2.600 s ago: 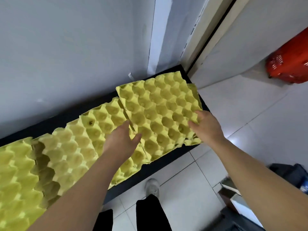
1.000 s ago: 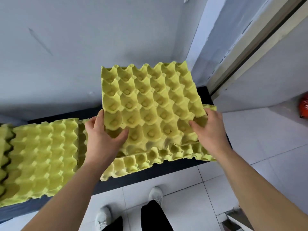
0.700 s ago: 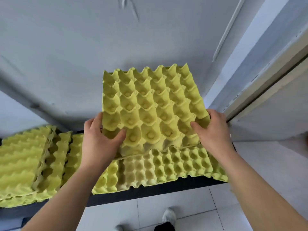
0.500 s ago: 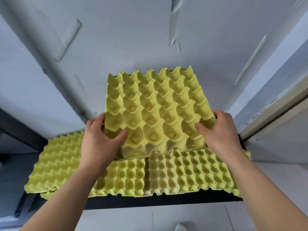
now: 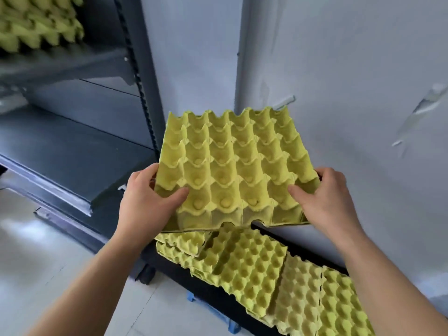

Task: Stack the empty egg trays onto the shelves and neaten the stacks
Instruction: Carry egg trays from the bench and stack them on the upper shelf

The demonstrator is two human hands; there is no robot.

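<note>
A yellow-green egg tray (image 5: 232, 170) hangs in the air in front of me, cups facing up. My left hand (image 5: 145, 204) grips its left edge, thumb on top. My right hand (image 5: 324, 200) grips its right edge the same way. Below the held tray, several more egg trays (image 5: 266, 270) lie in an untidy row on a low black platform (image 5: 208, 292). A dark metal shelf unit (image 5: 72, 151) stands to the left, its lower shelf bare. On a higher shelf at the top left sits a stack of egg trays (image 5: 36, 23).
A grey wall (image 5: 351, 93) rises right behind the held tray. The shelf's upright post (image 5: 138, 76) stands just left of the tray. Pale floor tiles (image 5: 36, 263) spread at the lower left. A blue piece (image 5: 213, 309) lies under the platform.
Both hands have lifted one tray off the row on the platform. The view has swung left, and the shelf unit has come into sight beside the held tray.
</note>
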